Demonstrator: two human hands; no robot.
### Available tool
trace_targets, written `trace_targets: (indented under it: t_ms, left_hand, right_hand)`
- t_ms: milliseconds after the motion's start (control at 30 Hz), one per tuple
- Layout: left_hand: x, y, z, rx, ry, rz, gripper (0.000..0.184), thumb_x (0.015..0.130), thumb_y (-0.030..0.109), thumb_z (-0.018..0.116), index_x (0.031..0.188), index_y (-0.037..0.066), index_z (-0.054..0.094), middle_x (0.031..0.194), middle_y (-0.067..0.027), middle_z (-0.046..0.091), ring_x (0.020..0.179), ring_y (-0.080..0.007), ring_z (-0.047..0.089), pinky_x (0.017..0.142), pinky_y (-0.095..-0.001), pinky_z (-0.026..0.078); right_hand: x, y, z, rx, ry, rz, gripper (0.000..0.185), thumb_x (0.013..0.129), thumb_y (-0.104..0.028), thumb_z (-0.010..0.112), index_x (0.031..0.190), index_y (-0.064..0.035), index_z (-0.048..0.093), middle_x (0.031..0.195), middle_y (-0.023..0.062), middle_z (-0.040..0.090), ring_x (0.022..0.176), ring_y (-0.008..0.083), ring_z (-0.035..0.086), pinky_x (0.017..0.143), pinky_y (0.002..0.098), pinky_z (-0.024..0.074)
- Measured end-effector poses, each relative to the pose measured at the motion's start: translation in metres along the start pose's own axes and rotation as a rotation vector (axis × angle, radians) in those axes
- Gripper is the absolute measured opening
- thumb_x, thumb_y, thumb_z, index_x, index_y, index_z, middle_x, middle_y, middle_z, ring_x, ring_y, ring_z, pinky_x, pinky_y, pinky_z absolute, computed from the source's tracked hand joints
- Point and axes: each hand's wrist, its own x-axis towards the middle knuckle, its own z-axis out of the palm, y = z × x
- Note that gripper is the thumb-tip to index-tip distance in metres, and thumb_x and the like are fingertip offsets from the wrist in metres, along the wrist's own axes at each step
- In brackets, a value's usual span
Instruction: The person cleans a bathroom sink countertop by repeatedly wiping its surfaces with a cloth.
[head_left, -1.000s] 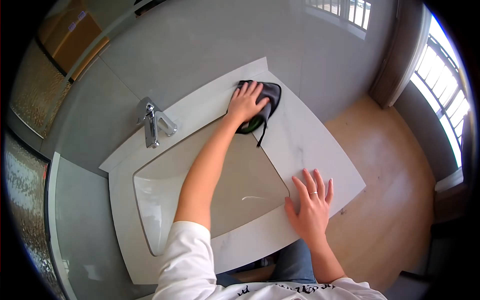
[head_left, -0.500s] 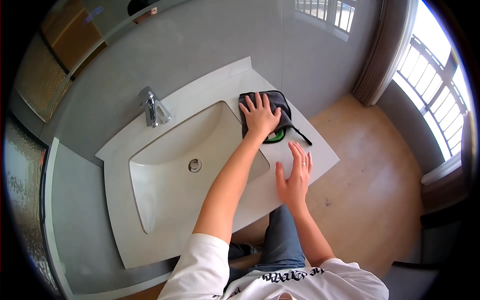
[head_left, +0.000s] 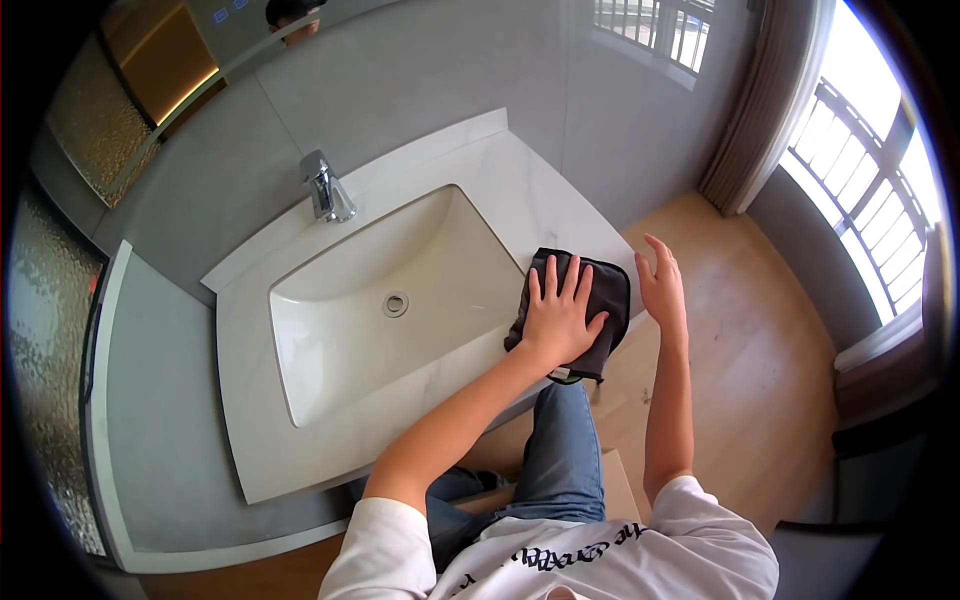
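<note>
My left hand lies flat with spread fingers on a dark grey cleaning cloth. The cloth rests on the front right corner of the white countertop, and its near end hangs over the edge. A bit of green and a pale label show at that hanging end. To the right of the cloth, my right hand is held up beyond the counter's edge, thumb apart from its fingers, touching nothing.
A white sink with a round drain is set into the counter to the left. Behind it stands a chrome faucet. Grey wall panels run along the back, and a barred window with a brown curtain is at the right.
My left hand has slid the cloth from the back right of the counter toward its front edge. My right hand has moved up and right, off the counter's side.
</note>
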Motion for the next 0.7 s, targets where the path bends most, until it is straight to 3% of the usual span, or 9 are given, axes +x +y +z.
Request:
trace_targets:
  t_ms: [200,300,533,700]
  left_hand:
    - [0.037,-0.023,0.016,-0.042,0.052,-0.002,0.070,0.092,0.049,0.052,0.145,0.003,0.041,0.152,-0.0188,0.034,0.140,-0.0439,0.030,0.114,-0.0570,0.023]
    - [0.063,-0.043,0.022,-0.018,0.045,-0.077,0.069,0.093,0.050,0.051,0.145,0.005,0.041,0.153,-0.0175,0.035,0.141,-0.0424,0.029,0.115,-0.0547,0.022]
    - [0.127,-0.128,0.029,0.083,-0.034,-0.285,0.070,0.094,0.056,0.042,0.149,0.012,0.037,0.157,-0.0125,0.030,0.144,-0.0379,0.025,0.118,-0.0503,0.017]
    - [0.170,-0.191,0.034,0.132,-0.087,-0.394,0.070,0.095,0.059,0.038,0.151,0.016,0.033,0.159,-0.0095,0.026,0.146,-0.0346,0.023,0.118,-0.0498,0.017]
  right_hand:
    - [0.005,0.006,0.026,-0.398,-0.127,0.061,0.045,0.097,-0.036,0.049,0.131,-0.0062,0.054,0.127,0.0165,0.061,0.121,0.0320,0.055,0.098,0.0431,0.0438]
    - [0.002,-0.007,0.023,-0.413,-0.113,0.134,0.047,0.098,-0.038,0.047,0.132,-0.0071,0.054,0.124,0.0147,0.063,0.120,0.0303,0.056,0.096,0.0425,0.0449]
    - [0.002,-0.013,0.021,-0.410,-0.141,0.168,0.046,0.097,-0.037,0.049,0.132,-0.0076,0.054,0.120,0.0127,0.066,0.116,0.0289,0.058,0.095,0.0411,0.0457]
    - [0.002,-0.027,0.015,-0.375,-0.140,0.225,0.038,0.092,-0.030,0.056,0.123,-0.0088,0.062,0.113,0.0081,0.069,0.107,0.0249,0.062,0.090,0.0381,0.0483]
